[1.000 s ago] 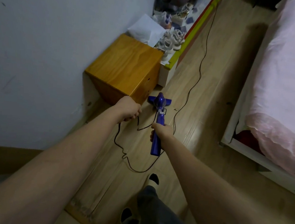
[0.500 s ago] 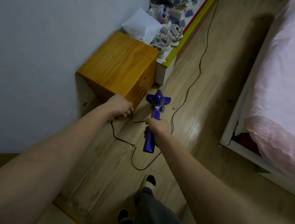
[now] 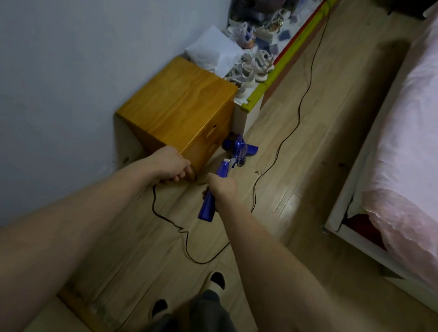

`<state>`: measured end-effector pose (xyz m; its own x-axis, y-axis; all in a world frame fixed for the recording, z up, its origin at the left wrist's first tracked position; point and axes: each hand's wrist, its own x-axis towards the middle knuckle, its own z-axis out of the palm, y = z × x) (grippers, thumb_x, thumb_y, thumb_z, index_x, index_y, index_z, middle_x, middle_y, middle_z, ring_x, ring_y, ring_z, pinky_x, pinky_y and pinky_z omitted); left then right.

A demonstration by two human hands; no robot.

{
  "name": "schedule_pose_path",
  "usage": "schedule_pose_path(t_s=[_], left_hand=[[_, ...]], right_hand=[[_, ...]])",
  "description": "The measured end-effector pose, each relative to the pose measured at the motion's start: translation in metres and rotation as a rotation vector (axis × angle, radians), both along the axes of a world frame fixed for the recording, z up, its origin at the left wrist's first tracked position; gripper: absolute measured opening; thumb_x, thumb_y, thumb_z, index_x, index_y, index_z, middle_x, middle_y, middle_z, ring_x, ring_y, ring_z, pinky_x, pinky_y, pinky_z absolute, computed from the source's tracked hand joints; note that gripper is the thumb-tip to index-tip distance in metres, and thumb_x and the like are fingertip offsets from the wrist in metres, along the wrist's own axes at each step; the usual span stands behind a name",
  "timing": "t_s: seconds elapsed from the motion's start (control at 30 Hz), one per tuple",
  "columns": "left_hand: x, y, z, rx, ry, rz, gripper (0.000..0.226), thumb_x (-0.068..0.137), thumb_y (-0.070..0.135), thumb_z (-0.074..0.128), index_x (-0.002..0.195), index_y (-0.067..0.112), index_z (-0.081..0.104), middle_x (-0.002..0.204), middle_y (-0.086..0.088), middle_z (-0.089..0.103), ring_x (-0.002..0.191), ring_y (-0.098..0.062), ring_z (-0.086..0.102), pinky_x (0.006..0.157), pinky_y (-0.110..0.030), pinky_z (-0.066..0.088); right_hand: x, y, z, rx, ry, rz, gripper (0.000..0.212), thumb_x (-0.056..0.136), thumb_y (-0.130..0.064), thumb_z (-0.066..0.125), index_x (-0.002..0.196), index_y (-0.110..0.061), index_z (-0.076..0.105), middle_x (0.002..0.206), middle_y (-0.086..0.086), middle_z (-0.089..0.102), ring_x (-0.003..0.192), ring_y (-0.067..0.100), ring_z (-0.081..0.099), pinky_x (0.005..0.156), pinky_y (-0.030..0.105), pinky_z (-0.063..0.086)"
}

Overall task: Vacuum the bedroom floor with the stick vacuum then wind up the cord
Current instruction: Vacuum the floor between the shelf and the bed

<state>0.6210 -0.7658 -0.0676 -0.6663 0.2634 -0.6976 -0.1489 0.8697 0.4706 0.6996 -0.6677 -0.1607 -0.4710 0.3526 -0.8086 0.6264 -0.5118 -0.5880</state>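
A blue stick vacuum (image 3: 236, 151) stands on the wooden floor, its floor head beside the front corner of the orange wooden box. My right hand (image 3: 221, 188) grips its blue handle (image 3: 208, 207). My left hand (image 3: 171, 165) is curled round the black cord (image 3: 170, 221) close to the box corner. From that hand the cord drops to the floor, loops under my right arm and runs away along the floor toward the far end of the room.
The orange wooden box (image 3: 180, 109) stands against the white wall. Behind it a low shelf with a yellow edge (image 3: 282, 65) holds shoes and a white bag. A bed with pink bedding (image 3: 420, 157) fills the right. My feet (image 3: 217, 281) are below.
The vacuum head has slid forward, closer to the box corner and the shelf end. Both hands moved forward with it, and the cord loop on the floor shifted.
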Motion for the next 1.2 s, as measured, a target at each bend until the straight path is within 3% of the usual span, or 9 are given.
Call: schedule_pose_path(t_s=[0.07,0.2,0.33,0.47,0.6,0.7,0.8,0.97,1.2], left_hand=[[0.001,-0.004,-0.002,-0.009,-0.007,0.012,0.024,0.099,0.020,0.046,0.095,0.008,0.068,0.061,0.001,0.051,0.051,-0.010,0.044,0.044,-0.019,0.034],[0.006,-0.006,-0.009,-0.018,-0.024,0.013,0.025,0.100,0.019,0.045,0.095,0.007,0.066,0.062,0.000,0.050,0.049,-0.011,0.042,0.035,-0.016,0.032],[0.004,0.002,-0.016,-0.034,-0.053,-0.053,0.025,0.099,0.020,0.045,0.090,0.010,0.066,0.065,0.000,0.053,0.053,-0.010,0.045,0.047,-0.019,0.037],[-0.008,0.020,-0.016,-0.016,-0.089,-0.116,0.025,0.100,0.019,0.044,0.090,0.008,0.065,0.063,0.000,0.051,0.051,-0.009,0.045,0.047,-0.019,0.038],[-0.019,0.037,-0.013,0.028,-0.070,-0.212,0.026,0.100,0.022,0.043,0.093,0.010,0.065,0.066,0.000,0.051,0.056,-0.009,0.044,0.055,-0.020,0.038],[-0.027,0.040,-0.011,0.067,-0.068,-0.274,0.024,0.099,0.020,0.044,0.099,0.009,0.065,0.066,0.001,0.050,0.055,-0.008,0.043,0.052,-0.019,0.036],[-0.040,0.022,-0.009,0.084,-0.093,-0.364,0.024,0.099,0.021,0.045,0.100,0.008,0.065,0.064,0.001,0.050,0.052,-0.008,0.042,0.048,-0.018,0.034],[-0.083,-0.035,-0.006,0.058,-0.145,-0.528,0.026,0.100,0.020,0.043,0.102,0.006,0.064,0.064,-0.001,0.049,0.055,-0.010,0.043,0.054,-0.020,0.035],[-0.129,-0.070,0.009,0.061,-0.136,-0.564,0.019,0.099,0.015,0.046,0.097,0.005,0.062,0.066,-0.002,0.048,0.055,-0.009,0.041,0.052,-0.018,0.033]], right_hand=[[0.000,0.008,0.000,0.023,-0.004,0.027,0.023,0.086,-0.017,0.064,0.099,-0.015,0.046,0.097,0.011,0.062,0.075,0.019,0.062,0.065,0.031,0.054],[0.030,0.006,-0.012,-0.005,-0.066,0.102,0.030,0.087,-0.019,0.064,0.109,-0.016,0.043,0.092,0.008,0.060,0.072,0.017,0.060,0.057,0.028,0.050],[0.066,0.001,-0.021,-0.051,-0.152,0.085,0.029,0.083,-0.016,0.067,0.099,-0.018,0.043,0.087,0.006,0.059,0.068,0.015,0.059,0.048,0.025,0.048],[0.070,0.007,-0.003,-0.026,-0.196,0.137,0.033,0.083,-0.014,0.066,0.104,-0.013,0.040,0.084,0.006,0.060,0.063,0.014,0.058,0.040,0.022,0.045],[0.063,0.009,0.026,-0.022,-0.178,0.135,0.022,0.085,-0.012,0.064,0.089,-0.011,0.042,0.076,0.006,0.060,0.057,0.012,0.057,0.040,0.020,0.047],[0.059,-0.004,0.040,0.003,-0.179,0.129,0.020,0.087,-0.011,0.062,0.085,-0.013,0.041,0.075,0.005,0.058,0.056,0.012,0.056,0.041,0.021,0.047],[0.046,-0.033,0.049,0.011,-0.180,0.071,0.017,0.088,-0.011,0.060,0.088,-0.011,0.043,0.074,0.005,0.058,0.057,0.011,0.056,0.045,0.021,0.047],[0.000,-0.101,0.052,0.010,-0.167,-0.099,0.019,0.087,-0.013,0.062,0.088,-0.014,0.043,0.079,0.006,0.060,0.059,0.013,0.059,0.044,0.022,0.048],[-0.028,-0.175,0.037,0.002,-0.128,-0.326,0.020,0.085,-0.013,0.064,0.093,-0.013,0.046,0.076,0.005,0.060,0.052,0.012,0.059,0.039,0.019,0.047]])
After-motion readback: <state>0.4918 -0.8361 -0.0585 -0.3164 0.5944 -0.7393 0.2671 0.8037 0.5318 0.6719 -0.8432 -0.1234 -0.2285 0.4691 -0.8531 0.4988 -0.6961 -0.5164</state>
